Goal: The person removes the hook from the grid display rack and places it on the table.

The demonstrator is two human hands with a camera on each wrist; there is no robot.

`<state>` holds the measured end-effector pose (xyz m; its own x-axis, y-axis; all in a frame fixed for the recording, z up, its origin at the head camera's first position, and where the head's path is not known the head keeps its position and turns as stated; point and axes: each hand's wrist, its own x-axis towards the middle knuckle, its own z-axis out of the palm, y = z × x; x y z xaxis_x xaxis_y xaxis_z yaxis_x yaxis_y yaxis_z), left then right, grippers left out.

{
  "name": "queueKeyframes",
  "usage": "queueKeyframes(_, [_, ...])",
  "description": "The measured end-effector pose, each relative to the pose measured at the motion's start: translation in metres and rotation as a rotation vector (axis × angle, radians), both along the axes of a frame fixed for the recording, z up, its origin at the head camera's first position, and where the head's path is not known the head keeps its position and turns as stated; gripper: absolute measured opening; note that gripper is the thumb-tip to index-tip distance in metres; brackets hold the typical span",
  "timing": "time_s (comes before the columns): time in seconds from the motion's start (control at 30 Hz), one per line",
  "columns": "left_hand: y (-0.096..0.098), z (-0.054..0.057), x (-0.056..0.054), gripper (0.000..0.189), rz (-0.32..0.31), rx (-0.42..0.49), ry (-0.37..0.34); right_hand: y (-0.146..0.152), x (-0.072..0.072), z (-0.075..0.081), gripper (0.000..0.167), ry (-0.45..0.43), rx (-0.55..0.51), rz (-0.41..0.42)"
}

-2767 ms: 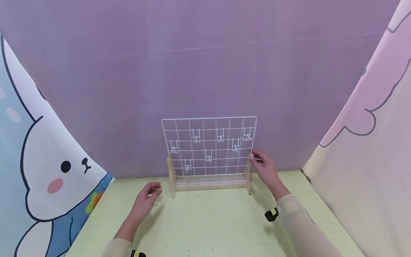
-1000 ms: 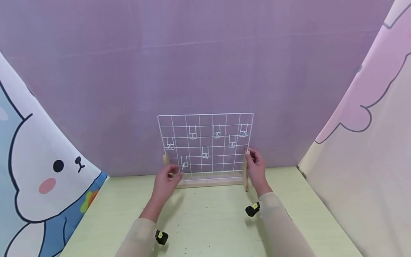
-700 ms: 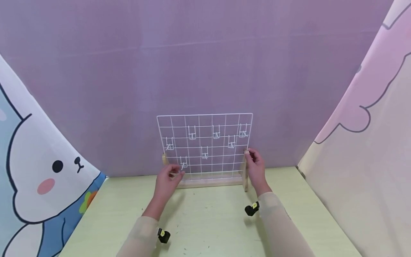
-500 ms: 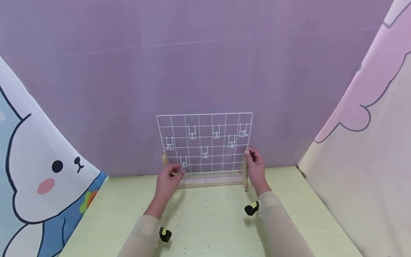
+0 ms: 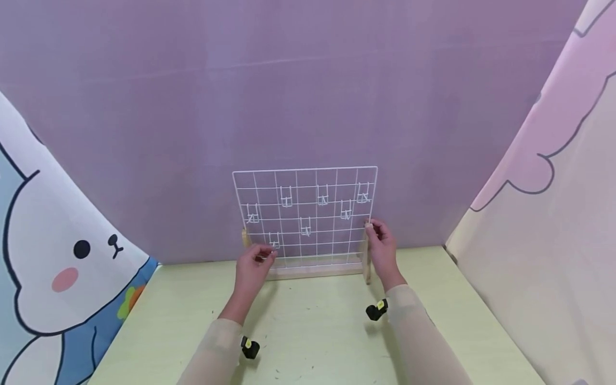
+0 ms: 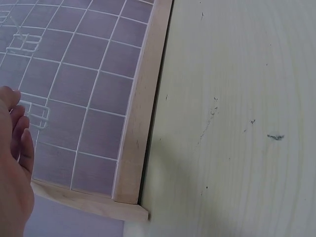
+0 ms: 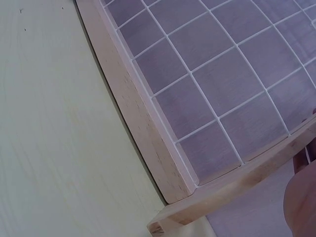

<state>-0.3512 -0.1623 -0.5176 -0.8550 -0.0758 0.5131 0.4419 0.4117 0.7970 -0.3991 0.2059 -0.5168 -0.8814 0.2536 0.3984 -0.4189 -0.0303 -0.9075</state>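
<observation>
A white wire grid rack (image 5: 316, 168) stands upright in a pale wooden base (image 5: 315, 272). Several small white wire hooks hang on its bars, such as one at the upper left (image 5: 286, 197). At the lowest hook (image 5: 274, 239), on the left side, my left hand (image 5: 250, 267) pinches the prong end between thumb and forefinger. That same hook (image 6: 39, 114) shows beyond the fingers in the left wrist view. My right hand (image 5: 383, 251) grips the top of the right wooden post (image 5: 367, 262); its fingers behind the post are partly hidden.
The rack stands near the back of a pale yellow-green table (image 5: 308, 342), with a purple cloth (image 5: 308, 96) behind it. Printed cloths flank the table, one with a rabbit (image 5: 62, 251) at the left. Small dark marks dot the tabletop.
Since the earliest frame, my left hand has moved right and up from beside the rack to the lowest hook. My right hand has settled on the right post. Lately both stay nearly still.
</observation>
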Motion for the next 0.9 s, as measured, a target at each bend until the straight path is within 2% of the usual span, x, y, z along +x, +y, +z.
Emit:
queueKeyframes(0.2, [0.001, -0.002, -0.001, 0.012, 0.005, 0.035, 0.007, -0.001, 0.0, 0.001, 0.033, 0.012, -0.019, 0.004])
queueKeyframes(0.37, [0.001, -0.004, -0.003, 0.014, 0.01, 0.048, 0.049, -0.001, -0.002, 0.001, 0.03, -0.016, -0.029, 0.005])
queueKeyframes(0.53, [0.001, -0.003, -0.003, 0.018, 0.044, 0.041, 0.097, -0.001, -0.003, 0.001, 0.03, -0.032, -0.018, -0.002])
queueKeyframes(0.73, [-0.001, 0.006, -0.001, 0.017, 0.079, 0.036, 0.145, -0.002, -0.001, 0.0, 0.033, -0.018, -0.007, -0.006])
queueKeyframes(0.9, [-0.003, 0.017, 0.0, 0.016, 0.104, 0.043, 0.146, -0.002, 0.0, 0.0, 0.033, -0.004, 0.003, -0.019])
